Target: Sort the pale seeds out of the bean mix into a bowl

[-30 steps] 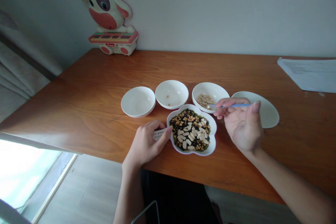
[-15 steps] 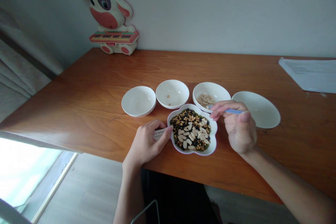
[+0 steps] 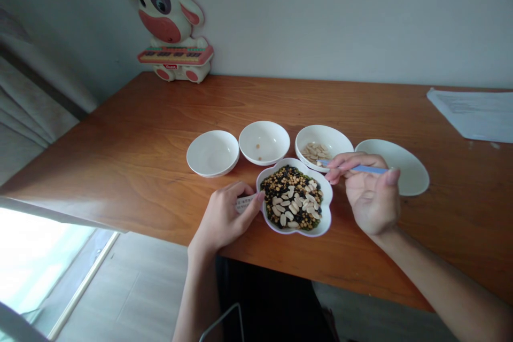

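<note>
My left hand (image 3: pixel 226 214) is closed at the left edge of a scalloped white bowl (image 3: pixel 326 219), thumb on the rim. A white strip with printed text (image 3: pixel 244 203) shows between its thumb and fingers. In the bowl, peanut halves (image 3: pixel 294 204) lie over yellow and black grains or beans. My right hand (image 3: pixel 371 192) grips a slim blue utensil (image 3: pixel 369 169), its tip pointing left with a small pale piece at it. That tip is over the near rim of a round white bowl (image 3: pixel 340 136) holding pale flat kernels (image 3: pixel 315 151). The utensil's exact kind is unclear.
Left of the kernel bowl stand a white bowl (image 3: pixel 264 133) with a few small bits and another white bowl (image 3: pixel 212 152). A white oval dish (image 3: pixel 411 171) is partly behind my right hand. A cow toy keyboard (image 3: pixel 174 56) and papers (image 3: pixel 476 112) are farther back.
My right hand has moved slightly right with the blue utensil, and its thumb has shifted along the handle. My left hand keeps its place at the scalloped bowl.
</note>
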The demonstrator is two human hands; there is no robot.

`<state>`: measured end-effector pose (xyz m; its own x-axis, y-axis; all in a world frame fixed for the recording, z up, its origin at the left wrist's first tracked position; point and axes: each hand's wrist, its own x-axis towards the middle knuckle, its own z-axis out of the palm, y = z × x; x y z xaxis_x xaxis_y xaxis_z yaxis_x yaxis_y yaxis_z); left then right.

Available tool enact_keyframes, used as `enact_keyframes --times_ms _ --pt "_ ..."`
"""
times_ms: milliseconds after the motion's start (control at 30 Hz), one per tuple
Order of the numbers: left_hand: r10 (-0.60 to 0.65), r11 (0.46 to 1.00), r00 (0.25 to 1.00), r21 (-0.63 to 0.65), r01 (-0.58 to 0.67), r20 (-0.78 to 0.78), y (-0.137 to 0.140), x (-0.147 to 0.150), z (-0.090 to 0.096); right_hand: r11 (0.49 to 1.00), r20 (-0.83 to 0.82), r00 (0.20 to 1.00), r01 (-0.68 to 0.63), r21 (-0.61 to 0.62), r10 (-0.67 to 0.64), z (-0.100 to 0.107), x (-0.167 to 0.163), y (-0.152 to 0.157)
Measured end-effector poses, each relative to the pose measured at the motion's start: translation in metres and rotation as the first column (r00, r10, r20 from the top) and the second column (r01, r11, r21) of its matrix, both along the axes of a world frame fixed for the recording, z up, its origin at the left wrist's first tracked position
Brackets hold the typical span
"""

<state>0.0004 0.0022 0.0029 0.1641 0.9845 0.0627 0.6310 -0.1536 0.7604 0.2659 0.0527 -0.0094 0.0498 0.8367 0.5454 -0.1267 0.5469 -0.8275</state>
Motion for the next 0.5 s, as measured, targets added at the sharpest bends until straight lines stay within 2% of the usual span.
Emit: enact_keyframes --times_ms 133,233,333,500 --pt "-0.005 1.000 1.000 -0.001 0.005 0.003 -0.001 0.000 0.001 0.997 0.098 0.995 0.029 0.070 -0.035 -0.007 0.007 -0.001" --pt "-0.005 1.000 1.000 0.002 0.005 0.004 0.000 0.000 0.000 0.972 0.293 0.952 0.023 0.236 -0.093 -0.015 0.021 0.001" --pt "-0.004 1.000 1.000 0.007 0.004 0.002 0.000 0.000 0.000 0.921 0.439 0.891 -0.067 0.384 -0.118 -0.016 0.032 0.004" --pt "-0.002 1.000 1.000 0.008 0.002 0.006 0.000 0.001 0.001 0.856 0.586 0.802 -0.216 0.469 -0.118 -0.003 0.029 0.006"
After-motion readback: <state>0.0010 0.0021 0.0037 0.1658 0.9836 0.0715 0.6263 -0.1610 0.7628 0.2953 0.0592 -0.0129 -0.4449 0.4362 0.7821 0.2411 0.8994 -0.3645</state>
